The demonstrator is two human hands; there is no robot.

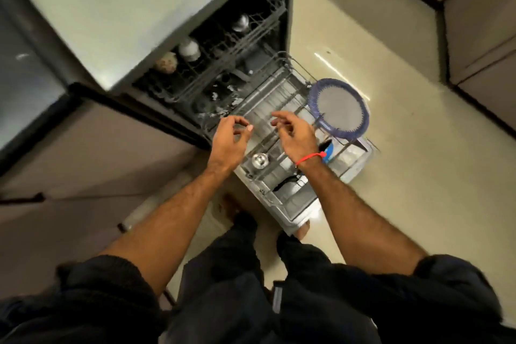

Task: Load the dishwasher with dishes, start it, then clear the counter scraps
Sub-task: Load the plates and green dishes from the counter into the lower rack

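Here, L to R: cups sit in the upper rack (pixel 223 45) of the open dishwasher; the left hand (pixel 227 139) and right hand (pixel 296 135) hover over the pulled-out lower rack (pixel 279 98), both empty w/ fingers loosely curled; a blue-rimmed plate (pixel 339 109) stands upright at the rack's right edge.

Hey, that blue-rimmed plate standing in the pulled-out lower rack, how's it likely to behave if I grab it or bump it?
The blue-rimmed plate looks rigid and probably breakable. It stands on edge at the corner of the lower rack, so a bump may tip or roll it. Its smooth, glossy face could be slippery.
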